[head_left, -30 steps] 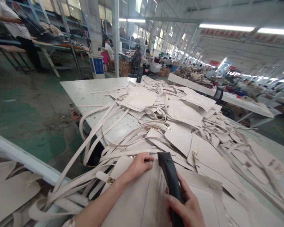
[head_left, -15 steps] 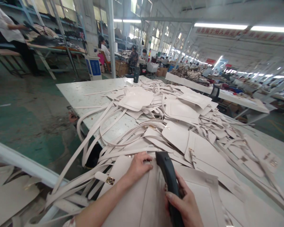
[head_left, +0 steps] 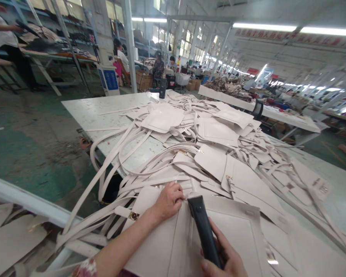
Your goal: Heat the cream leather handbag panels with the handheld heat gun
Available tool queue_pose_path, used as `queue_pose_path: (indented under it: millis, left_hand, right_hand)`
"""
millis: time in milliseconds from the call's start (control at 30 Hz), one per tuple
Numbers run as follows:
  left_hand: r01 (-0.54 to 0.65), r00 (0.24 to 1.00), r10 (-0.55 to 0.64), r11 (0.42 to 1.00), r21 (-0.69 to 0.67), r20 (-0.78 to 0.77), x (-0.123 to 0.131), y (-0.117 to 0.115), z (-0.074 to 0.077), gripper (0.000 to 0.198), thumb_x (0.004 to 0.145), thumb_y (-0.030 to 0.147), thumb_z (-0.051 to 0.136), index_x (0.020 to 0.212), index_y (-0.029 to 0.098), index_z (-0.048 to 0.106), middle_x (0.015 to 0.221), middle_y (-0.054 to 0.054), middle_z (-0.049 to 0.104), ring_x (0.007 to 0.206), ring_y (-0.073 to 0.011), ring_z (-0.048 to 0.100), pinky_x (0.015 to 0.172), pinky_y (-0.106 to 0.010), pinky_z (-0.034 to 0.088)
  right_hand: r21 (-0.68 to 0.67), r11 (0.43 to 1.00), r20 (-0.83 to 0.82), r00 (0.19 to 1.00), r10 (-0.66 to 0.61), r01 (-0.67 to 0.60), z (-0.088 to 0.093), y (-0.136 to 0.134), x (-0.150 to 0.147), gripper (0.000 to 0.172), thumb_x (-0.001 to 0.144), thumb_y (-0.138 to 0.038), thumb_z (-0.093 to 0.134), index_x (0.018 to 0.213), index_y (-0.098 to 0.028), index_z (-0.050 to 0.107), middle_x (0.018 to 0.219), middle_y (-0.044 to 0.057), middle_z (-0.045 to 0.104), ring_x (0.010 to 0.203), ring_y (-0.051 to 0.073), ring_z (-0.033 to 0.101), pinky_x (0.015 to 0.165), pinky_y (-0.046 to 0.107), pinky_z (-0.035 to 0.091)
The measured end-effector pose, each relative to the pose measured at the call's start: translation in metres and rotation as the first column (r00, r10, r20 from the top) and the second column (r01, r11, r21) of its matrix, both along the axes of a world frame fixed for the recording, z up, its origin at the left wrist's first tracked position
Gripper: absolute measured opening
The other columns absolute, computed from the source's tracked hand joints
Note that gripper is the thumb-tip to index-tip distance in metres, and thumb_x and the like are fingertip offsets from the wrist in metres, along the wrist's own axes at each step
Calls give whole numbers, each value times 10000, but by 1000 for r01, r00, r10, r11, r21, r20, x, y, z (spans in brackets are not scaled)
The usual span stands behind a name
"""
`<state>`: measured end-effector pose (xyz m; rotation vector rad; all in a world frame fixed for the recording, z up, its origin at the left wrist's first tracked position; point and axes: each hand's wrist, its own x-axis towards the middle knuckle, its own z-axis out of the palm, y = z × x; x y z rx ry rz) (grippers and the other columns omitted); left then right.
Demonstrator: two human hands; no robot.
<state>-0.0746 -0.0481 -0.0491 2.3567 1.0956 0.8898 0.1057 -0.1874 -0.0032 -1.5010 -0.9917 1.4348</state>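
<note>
My left hand [head_left: 168, 200] rests with curled fingers pressing on the top edge of a cream leather bag panel [head_left: 239, 234] that lies at the near end of the table. My right hand [head_left: 226, 259] grips a long black hand-held tool [head_left: 203, 231], whose tip lies on the panel just right of my left hand. A gold clasp [head_left: 132, 216] sits on a strap tab at the panel's left corner.
A big heap of cream bag panels and long straps [head_left: 213, 142] covers the white table [head_left: 100, 111]; straps hang over its left edge above the green floor. A black bottle [head_left: 162, 89] stands at the far end. Other people work at benches behind.
The tool's tip has slid down towards me on the panel, and my right hand has dropped lower in view. My left hand keeps its place on the panel's edge.
</note>
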Motion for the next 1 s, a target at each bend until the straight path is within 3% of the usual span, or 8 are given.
queue_pose_path:
  millis: [133, 300, 467, 633, 800, 900, 1000]
  left_hand:
    - [3, 997, 0, 999, -42, 76, 1, 1, -2, 258, 633, 31, 436, 728, 165, 635, 776, -52, 559, 818, -190, 468, 766, -325, 380]
    - [-25, 987, 34, 998, -59, 158, 2, 2, -5, 238, 570, 7, 423, 667, 154, 584, 726, -46, 538, 798, -184, 473, 727, -301, 392]
    - [-17, 986, 21, 999, -30, 167, 2, 2, -6, 214, 577, 4, 423, 633, 156, 563, 710, -45, 531, 782, -180, 473, 710, -294, 388]
    - [-6, 981, 7, 1000, -3, 193, 2, 2, -8, 225, 570, -10, 412, 617, 154, 558, 696, -40, 529, 767, -172, 469, 720, -296, 381]
    - [-26, 973, 28, 1000, -11, 231, 2, 1, -9, 199, 559, -8, 415, 601, 150, 528, 691, -42, 530, 754, -168, 466, 706, -288, 376]
    - [-49, 979, 55, 998, -33, 195, 0, 0, -4, 186, 561, -6, 430, 612, 151, 517, 703, -41, 532, 771, -169, 471, 710, -278, 374]
    - [-92, 993, 98, 993, -75, 73, -2, -3, 3, 113, 633, 95, 531, 726, 156, 550, 780, -44, 553, 798, -177, 487, 720, -275, 382]
  right_hand:
    - [-62, 992, -110, 988, 105, -112, 16, 13, -5, 858, 606, -382, 673, 1334, -165, 274, 605, -57, 492, 424, 82, 409, 402, 208, 319]
    - [-171, 979, -136, 987, 91, -113, 36, 30, -6, 819, 657, -341, 638, 1347, -222, 214, 590, -62, 531, 361, 111, 486, 336, 214, 387]
    - [-86, 995, -29, 998, 51, -53, 44, 47, -10, 762, 685, -312, 613, 1344, -207, 245, 489, -77, 507, 368, 133, 493, 336, 237, 426]
    - [-64, 996, -70, 996, 58, -63, 50, 34, -6, 822, 715, -346, 602, 1377, -185, 142, 493, -62, 523, 368, 125, 480, 355, 232, 411]
    - [-65, 993, -148, 985, 89, -100, 27, 25, -7, 906, 595, -402, 692, 1324, -104, 245, 572, -46, 528, 394, 94, 472, 381, 200, 352]
    - [-10, 1000, -80, 997, 10, -11, 5, 31, -11, 975, 559, -465, 715, 1323, -77, 250, 524, -63, 504, 393, 90, 445, 398, 205, 336]
    - [58, 990, 38, 991, -127, 125, -5, 36, -9, 1043, 529, -512, 732, 1341, -80, 239, 520, -46, 547, 411, 125, 483, 423, 241, 372]
